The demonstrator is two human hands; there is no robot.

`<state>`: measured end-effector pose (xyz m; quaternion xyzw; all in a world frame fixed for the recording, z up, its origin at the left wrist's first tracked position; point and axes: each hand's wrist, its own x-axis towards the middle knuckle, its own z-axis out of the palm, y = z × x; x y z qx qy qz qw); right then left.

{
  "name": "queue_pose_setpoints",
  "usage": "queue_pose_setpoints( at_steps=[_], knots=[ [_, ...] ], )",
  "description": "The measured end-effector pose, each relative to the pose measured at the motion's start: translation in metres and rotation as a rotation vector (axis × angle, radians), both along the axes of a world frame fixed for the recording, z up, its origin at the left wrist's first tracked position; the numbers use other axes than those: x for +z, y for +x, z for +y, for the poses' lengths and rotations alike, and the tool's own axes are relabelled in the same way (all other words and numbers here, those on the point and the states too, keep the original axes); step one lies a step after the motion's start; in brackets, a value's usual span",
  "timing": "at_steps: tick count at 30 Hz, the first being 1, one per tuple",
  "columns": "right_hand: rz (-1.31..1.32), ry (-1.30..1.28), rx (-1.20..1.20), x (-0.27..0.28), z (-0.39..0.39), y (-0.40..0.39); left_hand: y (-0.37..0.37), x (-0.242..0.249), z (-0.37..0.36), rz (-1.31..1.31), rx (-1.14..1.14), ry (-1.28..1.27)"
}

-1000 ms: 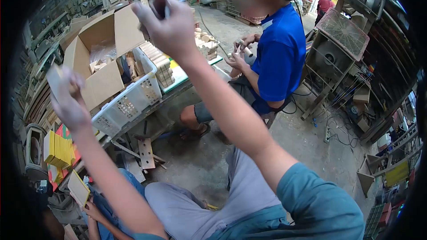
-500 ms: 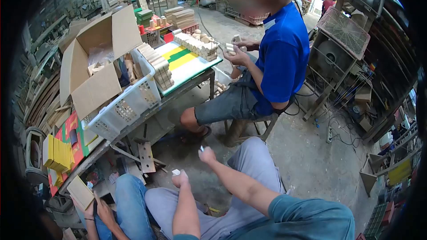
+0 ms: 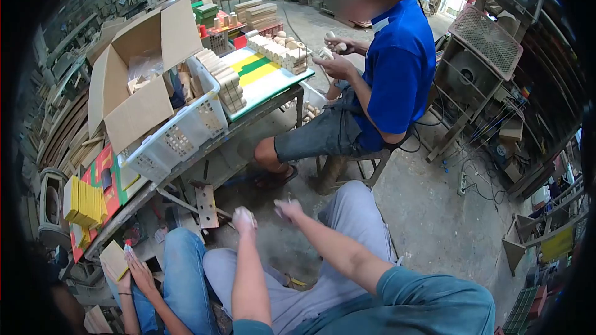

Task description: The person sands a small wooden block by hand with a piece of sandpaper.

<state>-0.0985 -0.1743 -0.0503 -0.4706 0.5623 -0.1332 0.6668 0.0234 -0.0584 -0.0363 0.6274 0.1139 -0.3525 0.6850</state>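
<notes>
Above my lap, my left hand (image 3: 244, 221) is closed and slightly blurred by motion. A small whitish piece shows at its fingers, its kind too smeared to tell. To its right my right hand (image 3: 288, 209) is also closed, fingers bunched together and pointing toward the left hand. What it grips, if anything, is too blurred to make out. The two hands are apart, over the concrete floor in front of my knees.
Across from me sits a person in a blue shirt (image 3: 400, 68), handling pale wooden pieces. The bench carries a white crate (image 3: 177, 142), an open cardboard box (image 3: 139, 115) and yellow boards (image 3: 84, 201). At lower left, another person's hands hold a wooden panel (image 3: 115, 260).
My left hand has moved up and slightly left; the right has shifted slightly. The seated person's hands have moved apart a little. The neighbour's right hand now lies flatter beside the panel.
</notes>
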Motion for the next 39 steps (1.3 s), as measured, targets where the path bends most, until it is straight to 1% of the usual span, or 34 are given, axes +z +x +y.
queue_pose_setpoints(
  at_steps=[1, 2, 3, 4, 5, 6, 7, 8, 9, 10, 11, 12, 13, 14, 16, 17, 18, 19, 20, 21, 22, 24, 25, 27, 28, 30, 31, 32, 33, 34, 35, 36, 38, 39],
  knots=[
    [-0.077, -0.159, 0.046, 0.013, -0.009, 0.021, 0.006, 0.043, -0.006, -0.094, -0.041, 0.058],
    [-0.159, -0.321, 0.095, 0.034, -0.026, 0.043, 0.019, 0.057, -0.013, -0.282, -0.013, 0.078],
    [-0.156, -0.454, 0.198, 0.075, -0.040, 0.059, 0.020, 0.106, -0.017, -0.427, 0.004, 0.088],
    [-0.392, -0.611, 0.162, 0.138, -0.038, 0.063, 0.028, 0.133, -0.023, -0.575, 0.049, 0.006],
    [-0.533, -0.700, 0.167, 0.198, -0.036, 0.065, 0.031, 0.168, -0.024, -0.682, 0.056, -0.105],
    [-0.681, -0.807, 0.156, 0.243, -0.034, 0.067, 0.031, 0.204, -0.020, -0.788, 0.064, -0.213],
    [-0.697, -0.893, 0.168, 0.275, -0.034, 0.068, 0.029, 0.237, -0.014, -0.893, 0.096, -0.274],
    [-0.789, -0.866, 0.210, 0.300, -0.032, 0.066, 0.023, 0.261, -0.007, -1.001, 0.127, -0.334],
    [-0.840, -0.910, 0.215, 0.325, -0.025, 0.055, 0.018, 0.273, 0.003, -1.004, 0.143, -0.319],
    [-0.809, -1.089, 0.215, 0.345, -0.018, 0.042, 0.013, 0.281, 0.013, -1.055, 0.112, -0.330],
    [-0.827, -1.131, 0.207, 0.340, -0.016, 0.036, 0.009, 0.285, 0.019, -1.108, 0.079, -0.341],
    [-0.847, -1.171, 0.194, 0.332, -0.013, 0.030, -0.001, 0.273, 0.025, -0.983, 0.060, -0.448],
    [-0.744, -1.231, 0.177, 0.314, -0.009, 0.020, -0.012, 0.256, 0.030, -0.932, 0.022, -0.492],
    [-0.639, -1.294, 0.158, 0.288, -0.005, 0.009, -0.023, 0.230, 0.039, -0.817, -0.043, -0.502],
    [-0.492, -1.101, 0.171, 0.214, 0.014, -0.015, -0.055, 0.152, 0.055, -0.566, -0.108, -0.420],
    [-0.380, -0.959, 0.286, 0.163, 0.028, -0.034, -0.071, 0.129, 0.062, -0.341, -0.177, -0.076],
    [-0.261, -0.811, 0.394, 0.155, 0.041, -0.043, -0.080, 0.125, 0.064, -0.103, -0.243, 0.265],
    [-0.250, -0.788, 0.396, 0.145, 0.048, -0.045, -0.080, 0.121, 0.068, -0.086, -0.247, 0.283],
    [-0.367, -0.887, 0.540, 0.136, 0.054, -0.043, -0.075, 0.117, 0.066, -0.145, -0.231, 0.140],
    [-0.500, -1.009, 0.685, 0.146, 0.054, -0.033, -0.065, 0.121, 0.057, -0.226, -0.206, -0.024],
    [-0.457, -1.088, 0.756, 0.156, 0.057, -0.025, -0.055, 0.125, 0.051, -0.237, -0.203, -0.034],
    [-0.424, -1.129, 0.821, 0.156, 0.058, -0.010, -0.038, 0.131, 0.045, -0.392, -0.265, -0.248],
    [-0.412, -1.133, 0.818, 0.156, 0.055, -0.009, -0.036, 0.133, 0.043, -0.386, -0.272, -0.256],
    [-0.459, -1.066, 0.731, 0.157, 0.055, -0.010, -0.037, 0.135, 0.046, -0.532, -0.403, -0.224],
    [-0.456, -1.076, 0.728, 0.161, 0.051, -0.006, -0.043, 0.128, 0.043, -0.639, -0.386, -0.209],
    [-0.274, -0.582, 0.699, 0.167, 0.048, -0.004, -0.052, 0.126, 0.043, -0.602, -0.477, -0.130],
    [-0.212, -0.613, 0.729, 0.164, 0.046, -0.001, -0.051, 0.125, 0.040, -0.603, -0.482, -0.132],
    [-0.210, -0.610, 0.724, 0.160, 0.050, -0.003, -0.051, 0.123, 0.038, -0.720, -0.382, -0.077],
    [-0.294, -0.777, 0.695, 0.156, 0.057, -0.006, -0.050, 0.121, 0.037, -0.836, -0.277, -0.023],
    [-0.377, -0.943, 0.663, 0.152, 0.064, -0.009, -0.046, 0.120, 0.036, -0.787, -0.196, -0.024],
    [-0.471, -1.037, 0.594, 0.149, 0.069, -0.007, -0.045, 0.118, 0.038, -0.717, -0.194, -0.044],
    [-0.463, -1.039, 0.591, 0.148, 0.067, -0.006, -0.047, 0.120, 0.039, -0.644, -0.193, -0.064],
    [-0.373, -0.993, 0.668, 0.147, 0.057, -0.001, -0.050, 0.109, 0.039, -0.640, -0.235, -0.070],
    [-0.212, -0.703, 0.728, 0.167, 0.052, 0.000, -0.052, 0.107, 0.039, -0.637, -0.272, -0.069]
  ],
)
